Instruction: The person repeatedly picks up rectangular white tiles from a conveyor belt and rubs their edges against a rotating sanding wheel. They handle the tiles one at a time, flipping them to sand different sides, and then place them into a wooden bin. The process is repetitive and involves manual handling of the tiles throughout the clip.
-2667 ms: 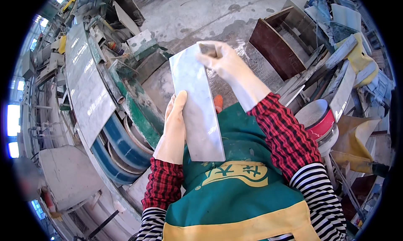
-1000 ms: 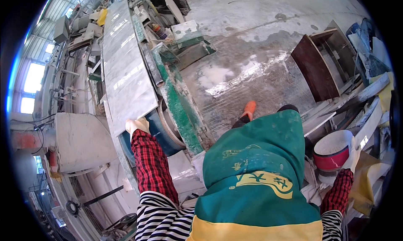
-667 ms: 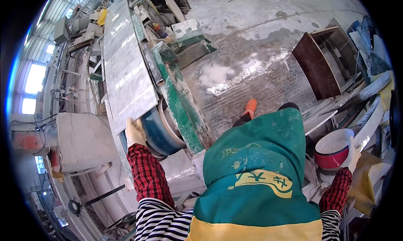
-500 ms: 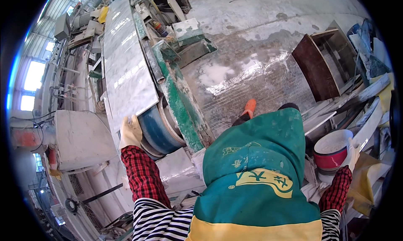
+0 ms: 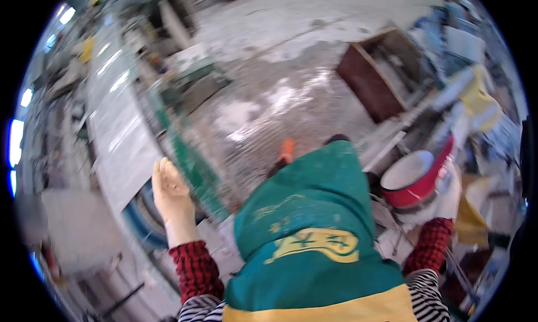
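My left hand (image 5: 172,201), in a pale glove, is raised by the near end of a long pale slab (image 5: 131,165). Its fingers are stretched up and loosely curved, with nothing seen in them. Beneath it, partly hidden, is a blue roller (image 5: 140,224). On the right, my gloved right hand (image 5: 449,193) grips the side of a round red container (image 5: 404,197) with a pale inside. A red strip of it runs up past my fingers, which are blurred by motion.
A green, dust-caked frame (image 5: 193,173) runs beside the slab. A dark red open box (image 5: 364,84) lies on the wet concrete floor. Behind the container are piled boards, blue sheeting and yellow cloth (image 5: 482,100). A pale machine housing (image 5: 78,224) stands at far left.
My left hand has come off the slab's near corner and is lifted to its right. The view has swung right, and more of the container's red side shows by my right hand.
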Demonstrator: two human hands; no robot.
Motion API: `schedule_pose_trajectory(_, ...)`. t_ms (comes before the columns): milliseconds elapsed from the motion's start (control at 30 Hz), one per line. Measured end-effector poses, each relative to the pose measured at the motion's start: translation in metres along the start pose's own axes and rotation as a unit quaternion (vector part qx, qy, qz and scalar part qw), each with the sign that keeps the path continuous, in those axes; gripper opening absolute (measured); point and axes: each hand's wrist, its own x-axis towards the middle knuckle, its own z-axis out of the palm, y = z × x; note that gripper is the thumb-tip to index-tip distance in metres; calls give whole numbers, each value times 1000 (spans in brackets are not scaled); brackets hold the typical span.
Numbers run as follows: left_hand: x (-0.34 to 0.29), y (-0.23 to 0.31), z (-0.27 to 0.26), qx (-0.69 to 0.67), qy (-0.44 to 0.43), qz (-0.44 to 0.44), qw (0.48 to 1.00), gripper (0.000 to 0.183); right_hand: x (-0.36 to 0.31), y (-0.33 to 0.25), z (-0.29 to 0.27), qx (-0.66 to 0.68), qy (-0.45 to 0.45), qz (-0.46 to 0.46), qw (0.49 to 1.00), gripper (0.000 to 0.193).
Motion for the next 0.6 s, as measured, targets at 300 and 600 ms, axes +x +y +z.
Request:
schedule_pose_trajectory(300, -79, -116, 206, 217, -335, -336, 853, 54, -90, -32, 191, -4, -147, -46, 988, 100)
schedule_pose_trajectory(600, -55, -129, 192, 91, -222, -127, 962, 44, -215, -3, 359, -362, -400, -322, 778, 97)
